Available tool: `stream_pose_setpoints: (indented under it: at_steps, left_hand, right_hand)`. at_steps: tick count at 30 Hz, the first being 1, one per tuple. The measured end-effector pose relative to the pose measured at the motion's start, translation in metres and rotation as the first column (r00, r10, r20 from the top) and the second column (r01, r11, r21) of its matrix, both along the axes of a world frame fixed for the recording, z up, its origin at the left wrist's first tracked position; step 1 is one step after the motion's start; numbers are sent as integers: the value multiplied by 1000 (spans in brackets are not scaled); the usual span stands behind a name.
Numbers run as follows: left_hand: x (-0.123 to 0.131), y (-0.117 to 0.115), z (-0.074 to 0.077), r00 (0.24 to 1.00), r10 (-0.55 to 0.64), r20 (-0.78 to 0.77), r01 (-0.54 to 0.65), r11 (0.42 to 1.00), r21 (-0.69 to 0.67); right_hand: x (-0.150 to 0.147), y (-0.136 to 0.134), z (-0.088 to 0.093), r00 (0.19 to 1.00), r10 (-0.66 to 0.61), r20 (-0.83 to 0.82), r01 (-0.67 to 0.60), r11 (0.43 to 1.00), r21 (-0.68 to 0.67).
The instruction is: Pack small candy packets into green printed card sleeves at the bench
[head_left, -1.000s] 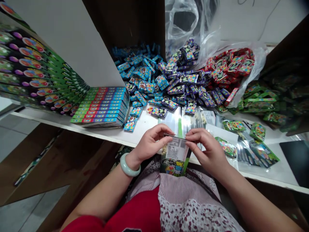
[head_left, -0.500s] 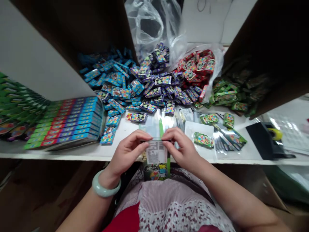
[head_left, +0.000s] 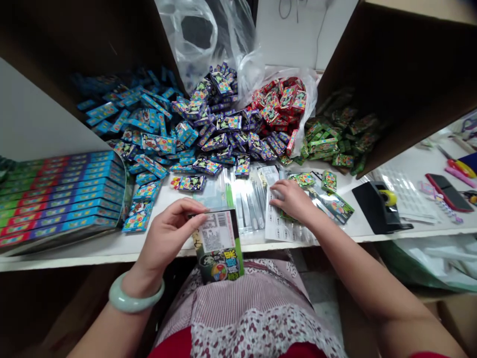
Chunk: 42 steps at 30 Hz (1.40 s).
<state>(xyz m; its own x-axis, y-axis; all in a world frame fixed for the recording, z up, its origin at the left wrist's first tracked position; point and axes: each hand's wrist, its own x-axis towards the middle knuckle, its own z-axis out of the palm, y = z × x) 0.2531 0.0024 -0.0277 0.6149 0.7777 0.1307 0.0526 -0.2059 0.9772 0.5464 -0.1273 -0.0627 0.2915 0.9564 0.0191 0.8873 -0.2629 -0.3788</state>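
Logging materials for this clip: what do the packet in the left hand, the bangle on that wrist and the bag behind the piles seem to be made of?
The packet looks like thin, printed plastic film, judging by its smooth, slightly shiny face; foil lining can't be ruled out. The pale green bangle looks like polished jade or glass: smooth and milky. The bag seems thin, clear plastic, crumpled and see-through.

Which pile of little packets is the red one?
The red packets, heaped on a clear plastic bag, between the purple heap and the green heap.

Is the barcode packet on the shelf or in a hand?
In a hand: the left hand grips the packet by its top edge.
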Motion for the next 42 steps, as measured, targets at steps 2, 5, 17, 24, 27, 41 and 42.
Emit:
stream_pose_setpoints:
  at_steps: [2,5,17,24,27,41,42]
  left_hand:
    - [1,0,0,1000,-11,10,11,1000,-1]
    - [0,1,0,1000,-6,5,7,1000,-4]
    - [2,1,-2,999,29,-23,-29,1000,-1]
    - [3,1,-1,999,28,-18,-28,1000,11]
    - [2,0,-1,1000,17,-8,-17,1000,17]
    - [-1,-1,-1,999,38,-32,-38,999,2]
    - [-1,-1,-1,999,33,-25,-33,999,1]
  right_hand:
    - [-3,1,-4,1000,-8,20,8,999,-41]
    - [-5,2,-8,1000,-24,2,25,999,-48]
    - [9,-1,-24,987,-56,-152,68,995,76]
    - [6,-2,-19,983,-96,-156,107,993,59]
    - [0,-3,-18,985,-126,-119,133,990,55]
    - [-1,2,-21,968,-187,-166,203,975,88]
    - [-1,2,-21,965,-194,-174,211,974,86]
